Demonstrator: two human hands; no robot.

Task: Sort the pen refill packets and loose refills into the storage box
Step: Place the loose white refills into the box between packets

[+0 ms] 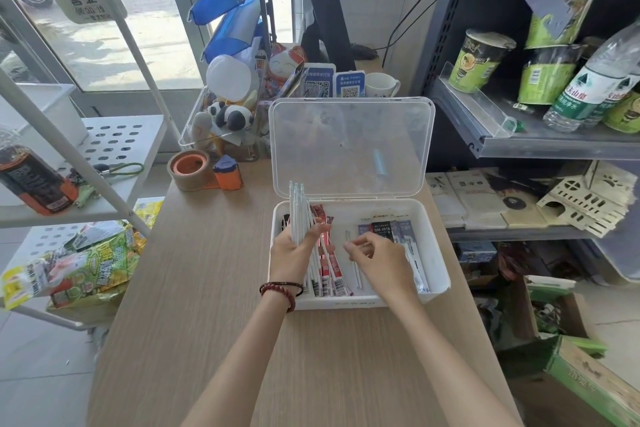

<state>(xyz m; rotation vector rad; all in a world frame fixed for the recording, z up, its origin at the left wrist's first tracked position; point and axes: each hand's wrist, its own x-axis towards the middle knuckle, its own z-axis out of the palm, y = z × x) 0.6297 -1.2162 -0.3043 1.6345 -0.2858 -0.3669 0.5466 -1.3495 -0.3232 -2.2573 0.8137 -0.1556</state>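
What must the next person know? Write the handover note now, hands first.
Left hand: grips a bundle of white loose refills upright over the left end of the storage box.
Right hand: pinches a single thin refill lying mid-box.
Done: red packets lie at the left, dark and blue packets at the right; lid open.
Left: lay the bundle and the single refill down. No refills show on the table.

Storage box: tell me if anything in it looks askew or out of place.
The red packets on the left lie fanned and slanted, not square to the storage box walls. One loose refill lies alone in the middle. Nothing looks damaged.
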